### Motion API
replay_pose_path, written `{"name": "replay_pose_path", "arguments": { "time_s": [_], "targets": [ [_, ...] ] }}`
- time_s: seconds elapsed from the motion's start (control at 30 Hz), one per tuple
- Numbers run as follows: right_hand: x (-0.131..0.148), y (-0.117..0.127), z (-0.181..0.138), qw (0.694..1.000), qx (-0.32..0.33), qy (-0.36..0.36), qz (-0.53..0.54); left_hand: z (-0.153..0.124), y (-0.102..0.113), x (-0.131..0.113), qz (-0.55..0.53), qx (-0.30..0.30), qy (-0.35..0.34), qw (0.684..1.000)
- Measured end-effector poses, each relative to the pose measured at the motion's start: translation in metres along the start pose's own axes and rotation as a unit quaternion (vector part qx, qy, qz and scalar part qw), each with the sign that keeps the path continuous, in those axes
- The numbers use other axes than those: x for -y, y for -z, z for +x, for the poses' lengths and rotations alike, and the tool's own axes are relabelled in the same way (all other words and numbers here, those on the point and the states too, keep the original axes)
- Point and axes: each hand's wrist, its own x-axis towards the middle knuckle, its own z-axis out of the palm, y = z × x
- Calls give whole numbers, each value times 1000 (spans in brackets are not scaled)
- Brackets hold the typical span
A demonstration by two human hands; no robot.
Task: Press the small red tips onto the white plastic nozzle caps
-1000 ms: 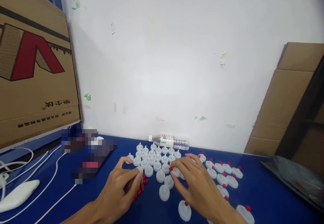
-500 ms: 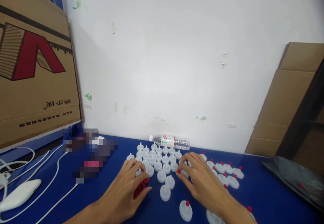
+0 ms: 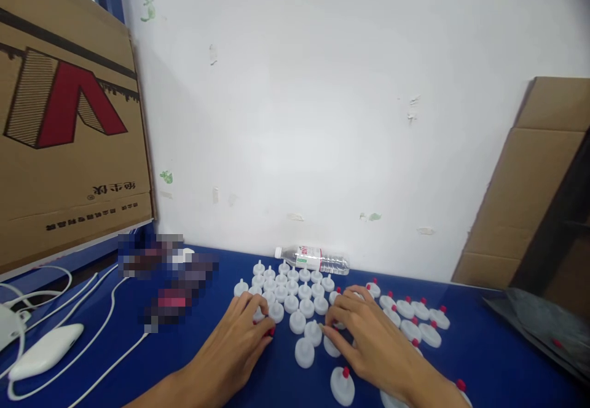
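Ahead of the bottle (image 3: 313, 259), plain white lids (image 3: 305, 354) stand bunched tips-up, probably for easy picking; red-tipped lids (image 3: 342, 389) spread rightward, seemingly kept separate. Left hand (image 3: 234, 335) curls over red caps (image 3: 271, 332), right hand (image 3: 366, 331) over lids; whether either grips, I cannot tell. One bottle, at least twenty plain, ten tipped; caps mostly hidden.

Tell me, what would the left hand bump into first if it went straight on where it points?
Probably the nearest white spouted cap, just ahead of the left hand; depth is unclear, so it might pass above.
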Motion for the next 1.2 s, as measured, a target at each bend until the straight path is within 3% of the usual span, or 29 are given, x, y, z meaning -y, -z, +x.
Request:
{"name": "replay_pose_path", "arguments": {
  "time_s": [0.13,0.3,0.53,0.73,0.83,1.03,1.2],
  "targets": [
    [-1,2,1,998,-58,15,-30,1,-5,4,-1,-8,-26,1000],
    [-3,-1,0,996,-82,0,-42,2,3,-4,-21,16,-35,999],
    [-8,-11,-6,998,-11,-28,-55,2,12,-11,-94,-15,-46,994],
    [-7,-9,-7,998,29,-37,-34,3,14,-11,-86,-37,-81,992],
    [-5,-4,-4,1000,-10,-18,-20,4,14,-11,-84,-44,-92,991],
    [-6,2,-1,987,-155,33,-14,3,5,-8,-117,-57,-90,987],
    [1,-3,-1,988,-149,29,-2,3,1,-7,-148,-73,-77,983]
  ]
}}
